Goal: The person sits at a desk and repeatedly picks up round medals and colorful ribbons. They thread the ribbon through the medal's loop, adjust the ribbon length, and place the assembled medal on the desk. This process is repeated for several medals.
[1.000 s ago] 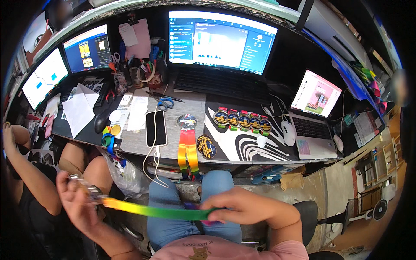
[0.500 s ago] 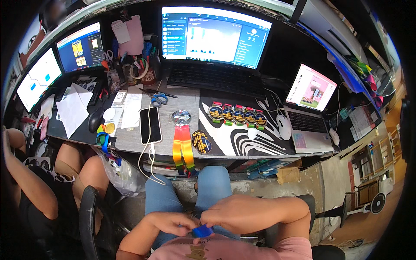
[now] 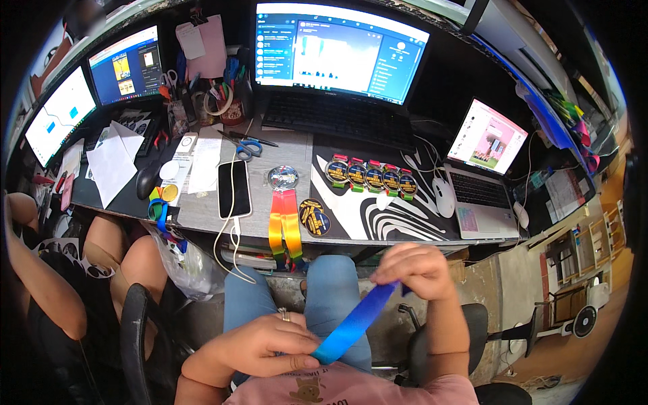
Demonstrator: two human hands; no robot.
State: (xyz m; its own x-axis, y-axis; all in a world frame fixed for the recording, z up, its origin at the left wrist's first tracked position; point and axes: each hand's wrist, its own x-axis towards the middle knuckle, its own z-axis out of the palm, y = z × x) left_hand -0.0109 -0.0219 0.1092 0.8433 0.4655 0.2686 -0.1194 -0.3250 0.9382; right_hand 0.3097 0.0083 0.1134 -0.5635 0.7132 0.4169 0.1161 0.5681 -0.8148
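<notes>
A blue ribbon (image 3: 358,325), teal at one end and purple at the other, stretches slantwise above my lap. My left hand (image 3: 277,343) pinches its teal end close to my shirt. Higher up and to the right, my right hand (image 3: 420,271) grips the purple end, where a short dark tail pokes out below the fingers. On the desk beyond lies a silver medal (image 3: 283,178), its red-to-yellow striped ribbon (image 3: 285,226) hanging over the front edge. Round dark stickers (image 3: 316,220) overlap beside it. Several medals with ribbons (image 3: 371,177) lie in a row on the patterned mat.
A phone (image 3: 233,187) with a white cable rests left of the medal, below blue scissors (image 3: 247,148). On the right stand a white mouse (image 3: 442,197) and an open laptop (image 3: 480,196). A seated person (image 3: 61,297) is close on my left, behind a chair back (image 3: 135,331).
My right hand has risen up and to the right, drawing the bunched blue ribbon out into a long strip. My left hand stays low with the other end.
</notes>
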